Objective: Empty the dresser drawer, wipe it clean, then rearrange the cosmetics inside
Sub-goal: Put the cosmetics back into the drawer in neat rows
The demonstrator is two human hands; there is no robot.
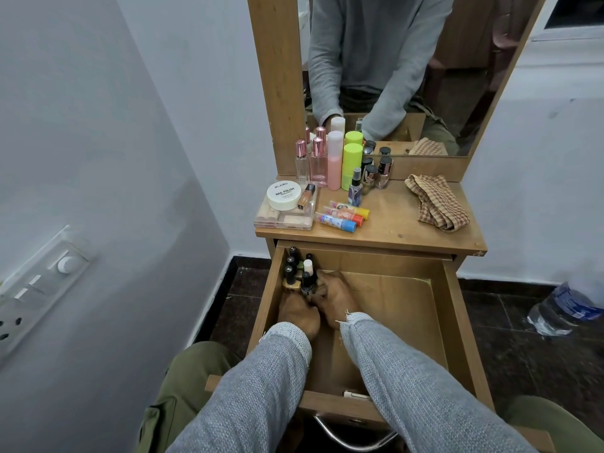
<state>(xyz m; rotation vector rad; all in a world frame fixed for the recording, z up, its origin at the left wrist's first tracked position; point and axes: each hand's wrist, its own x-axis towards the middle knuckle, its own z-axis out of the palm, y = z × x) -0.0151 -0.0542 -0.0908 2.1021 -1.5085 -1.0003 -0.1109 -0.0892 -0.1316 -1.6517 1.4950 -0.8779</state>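
Drawer (454, 322) pulled out, floor mostly bare. Small bottles (299, 271) stand upright, clustered in far-left corner, w/ long axes vertical. Both hands are at cluster's near edge: left hand (299, 313) just below it, right hand (336, 297) beside it on the right. Fingers curl toward the nearest bottle; exact grip hidden, can't tell. More cosmetics (330, 178) wait on dresser top (392, 223).

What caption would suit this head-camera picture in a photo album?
Both hands, left and right, arrange small bottles in the open drawer's back-left corner; more cosmetics wait above.
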